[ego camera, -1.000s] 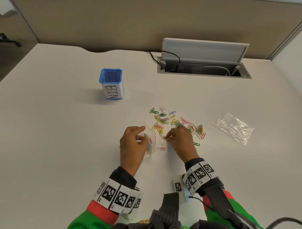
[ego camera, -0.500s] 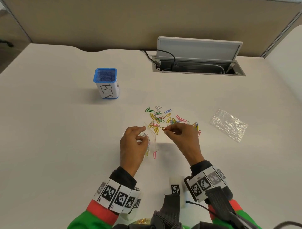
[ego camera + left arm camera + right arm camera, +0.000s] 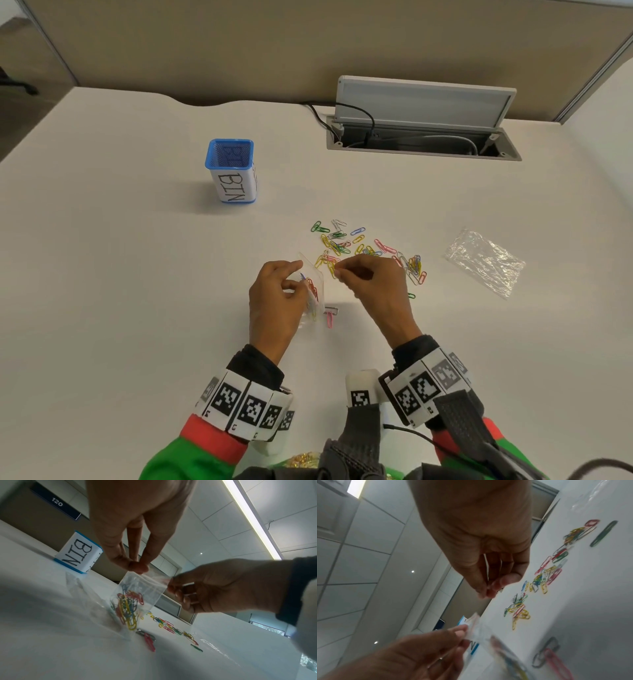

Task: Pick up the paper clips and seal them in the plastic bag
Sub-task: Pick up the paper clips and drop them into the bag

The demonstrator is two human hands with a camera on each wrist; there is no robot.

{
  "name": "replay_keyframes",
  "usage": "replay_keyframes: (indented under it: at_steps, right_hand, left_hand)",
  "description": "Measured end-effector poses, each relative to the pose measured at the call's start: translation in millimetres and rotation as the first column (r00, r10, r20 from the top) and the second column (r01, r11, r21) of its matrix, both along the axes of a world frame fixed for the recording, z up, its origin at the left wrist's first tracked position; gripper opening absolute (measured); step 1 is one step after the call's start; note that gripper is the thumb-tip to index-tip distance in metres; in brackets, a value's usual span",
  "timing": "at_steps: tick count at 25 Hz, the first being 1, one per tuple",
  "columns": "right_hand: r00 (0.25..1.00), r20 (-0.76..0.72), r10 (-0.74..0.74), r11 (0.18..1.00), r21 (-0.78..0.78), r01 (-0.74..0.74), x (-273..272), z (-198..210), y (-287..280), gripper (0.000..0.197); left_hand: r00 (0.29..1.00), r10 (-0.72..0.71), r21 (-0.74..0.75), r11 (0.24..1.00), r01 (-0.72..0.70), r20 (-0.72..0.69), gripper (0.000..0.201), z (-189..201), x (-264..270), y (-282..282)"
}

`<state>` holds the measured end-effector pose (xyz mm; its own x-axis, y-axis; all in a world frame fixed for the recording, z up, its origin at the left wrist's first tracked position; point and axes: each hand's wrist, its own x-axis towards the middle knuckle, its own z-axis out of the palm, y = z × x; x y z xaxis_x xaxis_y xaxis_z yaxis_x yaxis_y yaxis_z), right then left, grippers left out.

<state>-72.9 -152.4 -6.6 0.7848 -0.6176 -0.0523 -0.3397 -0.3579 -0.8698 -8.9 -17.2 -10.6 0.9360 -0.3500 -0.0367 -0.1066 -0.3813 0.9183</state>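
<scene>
Fingers [image 3: 120, 559] of our left hand [image 3: 274, 301] pinch one top corner of the bag [image 3: 137, 595], which hangs upright with its bottom resting on the table [image 3: 137, 308]. Inside it we see a bundle of clips [image 3: 127, 607] in red, yellow, blue and green, gathered low in the bag. Just beside the bag's bottom, toward our right hand, a pink clip [image 3: 330, 319] and a grey clip [image 3: 331, 311] lie touching on the table.

Our right hand [image 3: 373, 287] sits at the bag's other top corner, thumb and fingers curled together at the open rim; the right wrist view shows a thin pale piece [image 3: 486, 568] between them, but we cannot tell whether it is a clip. Whether these fingers also grip the bag's rim we cannot tell.

Beyond both hands lies the loose pile [image 3: 363, 250] of coloured clips, spread out on the table. Farther right of the pile lies a second bag [image 3: 486, 262], crumpled and flat. Far off to the left stands the blue bin [image 3: 233, 171].
</scene>
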Motion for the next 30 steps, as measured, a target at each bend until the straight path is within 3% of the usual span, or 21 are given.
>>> replay_keyframes:
  at_steps: [2, 6, 11, 16, 22, 26, 30]
  right_hand:
    - [0.994, -0.112, 0.015, 0.999, -0.051, -0.02, -5, -7, -5, 0.011]
    - [0.898, -0.408, 0.167, 0.96, -0.141, -0.242, -9, -26, 4, 0.035]
    - [0.914, -0.381, 0.138, 0.931, -0.265, -0.251, -4, -37, 13, 0.009]
    - [0.913, -0.39, 0.119, 0.947, -0.231, -0.222, -2, -40, 7, 0.007]
    - [0.969, -0.246, -0.003, 0.975, -0.214, -0.051, -6, -42, 4, 0.012]
    - [0.938, -0.34, 0.072, 0.924, -0.332, -0.191, -1, -43, 8, 0.016]
    - [0.913, -0.399, 0.083, 0.898, -0.368, -0.242, 5, -37, 9, 0.014]
  left_hand:
    - [1.0, 0.02, 0.006, 1.0, -0.02, 0.013, 0.03, 1, 3, 3]
    - [0.998, 0.052, 0.014, 0.999, -0.052, 0.041, 0.03, 2, 9, 9]
    - [0.998, 0.061, 0.01, 0.998, -0.061, 0.035, 0.03, 1, 9, 10]
    - [0.998, 0.051, 0.018, 0.999, -0.051, 0.027, 0.03, 1, 9, 7]
    - [0.998, 0.047, 0.024, 0.999, -0.047, 0.036, 0.03, 0, 9, 5]
    - [0.998, 0.036, 0.039, 0.999, -0.037, 0.044, 0.03, -2, 8, 3]
    - [0.999, 0.023, 0.046, 0.999, -0.024, 0.031, 0.03, 1, 6, 1]
